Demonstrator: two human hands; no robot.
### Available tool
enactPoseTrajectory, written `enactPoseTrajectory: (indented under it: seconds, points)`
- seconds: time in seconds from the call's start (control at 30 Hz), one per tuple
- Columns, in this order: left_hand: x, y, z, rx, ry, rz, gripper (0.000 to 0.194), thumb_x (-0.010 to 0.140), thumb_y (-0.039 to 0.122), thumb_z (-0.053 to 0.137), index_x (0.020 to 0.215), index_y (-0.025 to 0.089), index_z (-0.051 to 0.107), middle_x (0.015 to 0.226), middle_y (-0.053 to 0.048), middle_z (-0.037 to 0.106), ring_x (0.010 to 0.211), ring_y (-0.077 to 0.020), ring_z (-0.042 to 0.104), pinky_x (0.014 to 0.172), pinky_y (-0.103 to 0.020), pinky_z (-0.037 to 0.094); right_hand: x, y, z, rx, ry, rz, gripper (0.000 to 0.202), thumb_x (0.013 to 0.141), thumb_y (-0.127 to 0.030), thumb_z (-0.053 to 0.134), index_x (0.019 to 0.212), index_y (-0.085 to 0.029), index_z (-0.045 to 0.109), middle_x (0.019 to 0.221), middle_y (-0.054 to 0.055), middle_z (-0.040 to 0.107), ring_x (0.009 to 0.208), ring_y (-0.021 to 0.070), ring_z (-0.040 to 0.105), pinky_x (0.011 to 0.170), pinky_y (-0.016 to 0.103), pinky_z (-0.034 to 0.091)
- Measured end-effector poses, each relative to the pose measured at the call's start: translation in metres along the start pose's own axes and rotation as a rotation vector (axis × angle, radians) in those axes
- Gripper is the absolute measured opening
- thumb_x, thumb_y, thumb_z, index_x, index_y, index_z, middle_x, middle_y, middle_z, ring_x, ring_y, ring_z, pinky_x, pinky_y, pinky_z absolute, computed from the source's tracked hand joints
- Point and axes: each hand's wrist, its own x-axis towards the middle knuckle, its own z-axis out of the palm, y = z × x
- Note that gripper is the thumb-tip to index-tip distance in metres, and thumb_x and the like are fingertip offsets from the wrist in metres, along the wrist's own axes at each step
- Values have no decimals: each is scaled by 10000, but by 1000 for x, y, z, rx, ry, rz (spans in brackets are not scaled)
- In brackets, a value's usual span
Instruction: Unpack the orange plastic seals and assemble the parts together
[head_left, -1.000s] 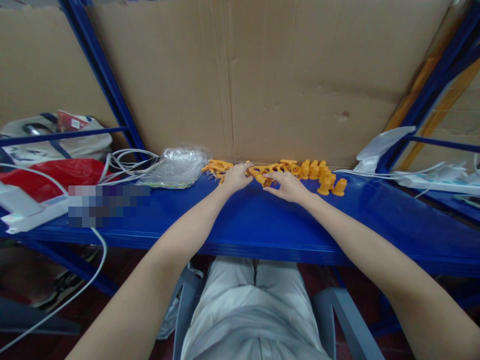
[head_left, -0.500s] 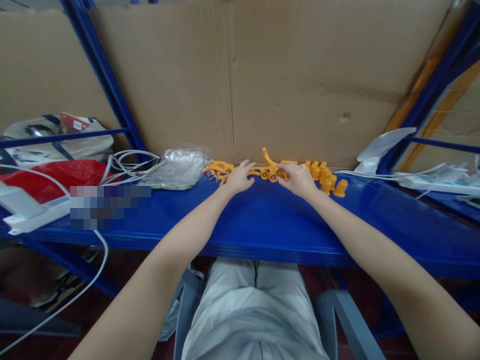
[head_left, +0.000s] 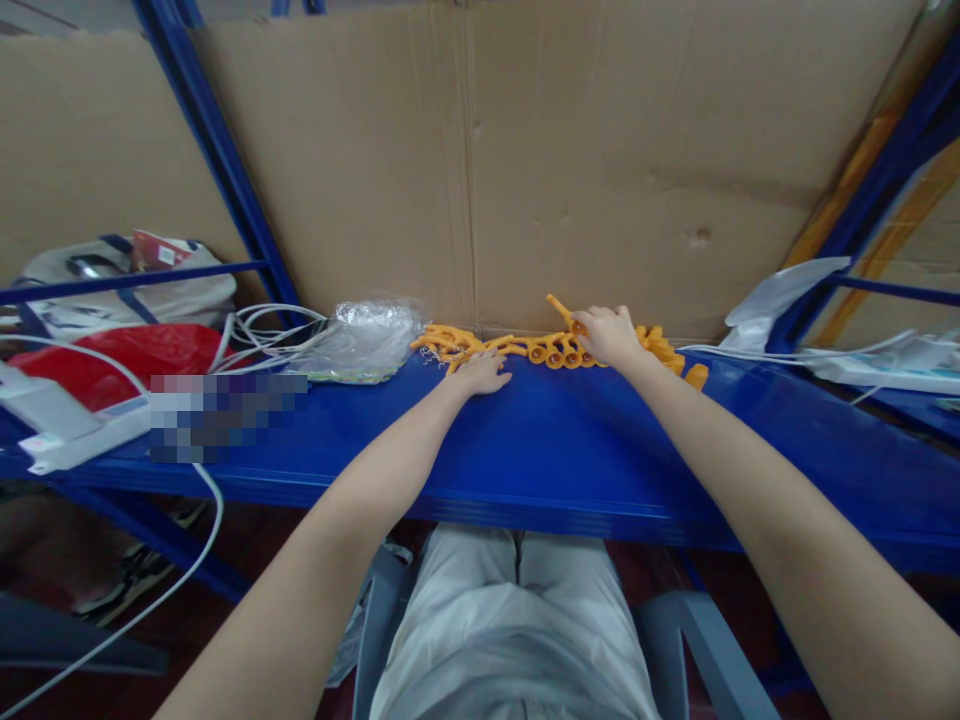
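My left hand (head_left: 482, 372) lies on the blue table at the front edge of a pile of orange branching pieces (head_left: 448, 343), its fingers apart. My right hand (head_left: 609, 335) is closed around an orange piece (head_left: 559, 308) whose stem sticks up to the left. Under and left of that hand, several orange cups (head_left: 555, 358) stand in a row with their round openings facing me. More orange pieces (head_left: 660, 350) are bunched just right of my right hand, partly hidden by the wrist.
Clear plastic bags (head_left: 367, 340) lie left of the pile. White cables (head_left: 262, 330), a red bag (head_left: 165, 355) and a white power strip (head_left: 82, 440) are further left. Cardboard (head_left: 562, 180) stands behind the table (head_left: 540, 440). White cables and a white sheet (head_left: 780, 290) are at right.
My right hand has moved right, and the upright orange stem has shifted right and tilted. The orange pieces at right are pushed closer together. My left hand has lowered slightly toward me.
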Motion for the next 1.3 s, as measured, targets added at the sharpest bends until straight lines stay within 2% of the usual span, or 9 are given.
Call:
enactPoseTrajectory:
  seconds: [0.13,0.3,0.57,0.7,0.87,1.0,1.17,1.3]
  points:
    - [-2,0,-1,3,78,10,496,959,380,519,1402,175,605,1534,-146,545,1399,-290,530,1169,-394,410,4,9,6,9,5,26,464,927,-156,432,1343,-179,637,1224,176,692,1144,325,597,925,450,351]
    - [-4,1,-2,10,199,-83,399,959,270,503,1297,169,689,1343,-129,688,1250,-268,642,1080,-341,492,8,20,11,58,38,27,460,928,-191,455,1351,-210,634,1226,163,701,1136,328,595,936,469,365]
    - [0,-9,-1,-30,289,-106,360,903,103,545,1178,187,762,1215,-108,718,1185,-243,663,1085,-353,494,1,19,10,61,-92,67,507,923,-161,443,1394,-221,621,1325,161,664,1205,323,583,977,490,389]
    - [1,-14,0,-72,323,-110,330,894,122,575,1144,184,780,1196,-119,724,1155,-249,679,1078,-359,503,-2,16,15,48,-117,27,511,918,-152,439,1386,-227,631,1306,163,672,1204,322,576,962,488,405]
    - [1,-15,0,-97,298,-115,331,874,143,616,1157,190,781,1160,-123,758,1132,-262,700,1057,-370,517,-4,7,27,16,-122,18,488,926,-177,445,1374,-238,629,1297,165,676,1204,325,555,954,493,405]
    - [-1,-15,-3,-113,302,-131,328,858,145,639,1142,213,789,1147,-104,777,1121,-268,707,1029,-375,535,-8,-2,28,8,-116,38,495,943,-159,379,1380,-195,610,1286,199,664,1201,333,555,963,506,391]
    - [-7,-11,-16,-126,380,-208,312,897,156,576,1124,209,782,1169,-97,772,1148,-293,690,996,-412,554,-14,-9,24,20,-154,61,537,939,-124,330,1428,-144,550,1363,223,617,1272,350,531,1022,549,359]
    - [-15,-6,-27,-160,508,-225,367,924,132,473,1153,197,753,1208,-119,737,1178,-294,673,1027,-417,538,-16,-10,26,37,-122,57,546,929,-112,346,1443,-146,530,1400,219,598,1303,353,520,1041,558,355]
